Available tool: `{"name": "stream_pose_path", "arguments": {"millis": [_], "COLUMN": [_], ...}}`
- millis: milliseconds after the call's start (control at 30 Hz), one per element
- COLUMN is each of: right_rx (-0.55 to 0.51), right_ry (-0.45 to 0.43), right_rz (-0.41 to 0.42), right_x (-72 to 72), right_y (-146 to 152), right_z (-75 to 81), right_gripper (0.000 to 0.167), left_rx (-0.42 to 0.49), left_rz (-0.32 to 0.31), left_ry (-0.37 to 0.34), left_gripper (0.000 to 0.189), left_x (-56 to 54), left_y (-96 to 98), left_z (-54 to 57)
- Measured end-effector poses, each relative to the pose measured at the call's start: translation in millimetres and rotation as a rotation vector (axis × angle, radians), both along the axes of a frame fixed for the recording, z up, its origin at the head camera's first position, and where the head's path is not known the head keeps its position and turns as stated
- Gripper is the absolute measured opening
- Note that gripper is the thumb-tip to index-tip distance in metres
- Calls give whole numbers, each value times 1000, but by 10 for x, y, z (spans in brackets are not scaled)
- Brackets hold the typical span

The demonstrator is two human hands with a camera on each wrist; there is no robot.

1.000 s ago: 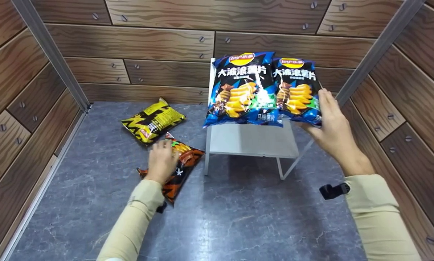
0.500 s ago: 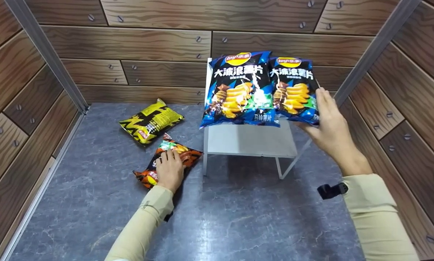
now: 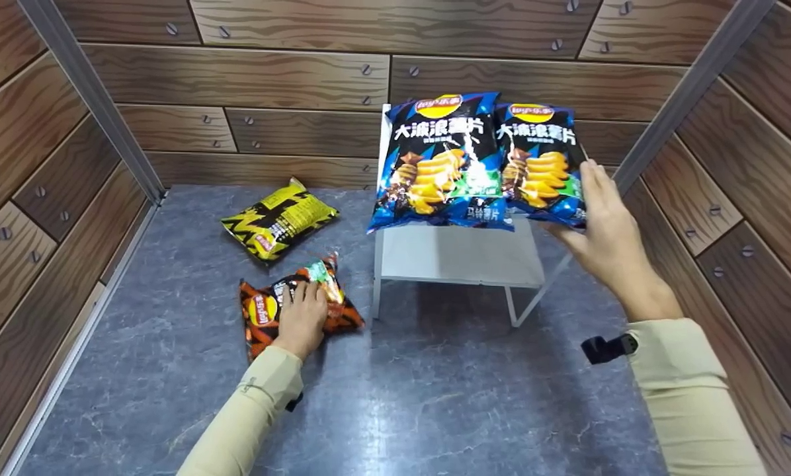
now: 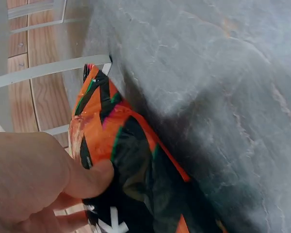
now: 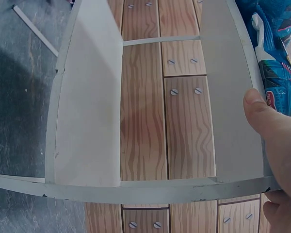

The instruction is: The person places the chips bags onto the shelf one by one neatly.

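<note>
My left hand [image 3: 303, 320] grips an orange-and-black bag of chips [image 3: 261, 311], its front facing up, just left of the metal shelf stand. In the left wrist view the thumb presses on the bag's back, with fingers on the other side. Two blue-and-black bags of chips lie on the stand's top: a left one [image 3: 435, 155] and a right one [image 3: 541, 158], side by side. My right hand [image 3: 610, 238] rests against the right bag's right side, fingers straight, thumb at the stand's front edge. In the right wrist view its fingers are partly cut off.
The two-tier shelf stand [image 3: 458, 258] has a pale lower board. A yellow-and-black bag of chips [image 3: 283, 218] lies on the grey marbled floor [image 3: 435, 396], behind the orange bag. Wood-patterned walls [image 3: 270, 73] close in the back and both sides.
My left hand has taken hold of the orange bag and turned it, so its logo end now points left. The right hand and both blue bags have stayed in place.
</note>
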State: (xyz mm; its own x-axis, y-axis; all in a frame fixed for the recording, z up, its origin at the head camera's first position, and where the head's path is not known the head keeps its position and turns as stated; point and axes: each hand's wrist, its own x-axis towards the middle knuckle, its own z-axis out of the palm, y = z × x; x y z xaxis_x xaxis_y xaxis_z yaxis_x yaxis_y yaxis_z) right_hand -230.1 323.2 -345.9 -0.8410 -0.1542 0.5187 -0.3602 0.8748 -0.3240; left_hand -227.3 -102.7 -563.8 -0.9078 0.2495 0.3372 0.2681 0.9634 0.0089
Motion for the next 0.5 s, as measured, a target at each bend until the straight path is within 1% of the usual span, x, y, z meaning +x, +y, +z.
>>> {"name": "stream_pose_path", "arguments": {"millis": [133,200,233,333,400,500], "right_rx": [1,0,-1,-4,-6,-5], "right_ry": [0,2,2,1,1,4], "right_rz": [-1,-1,-1,4,7,8], "right_x": [-1,0,0,2,2,2], "right_y": [6,10,11,12,10,5], "right_z": [-3,-4,-5,-7,-10,-12], "right_gripper": [93,93,93,93,92,92], "left_rx": [34,41,40,33,20,-8], "left_rz": [-21,-14,-7,39,83,141], "left_ry": [-34,-38,-29,-3,-5,-15], "left_gripper": [41,42,43,43,47,65], "left_x": [55,79,88,96,90,80], "left_y": [16,46,64,135,186,261], "left_z": [2,0,-6,-29,-53,-94]}}
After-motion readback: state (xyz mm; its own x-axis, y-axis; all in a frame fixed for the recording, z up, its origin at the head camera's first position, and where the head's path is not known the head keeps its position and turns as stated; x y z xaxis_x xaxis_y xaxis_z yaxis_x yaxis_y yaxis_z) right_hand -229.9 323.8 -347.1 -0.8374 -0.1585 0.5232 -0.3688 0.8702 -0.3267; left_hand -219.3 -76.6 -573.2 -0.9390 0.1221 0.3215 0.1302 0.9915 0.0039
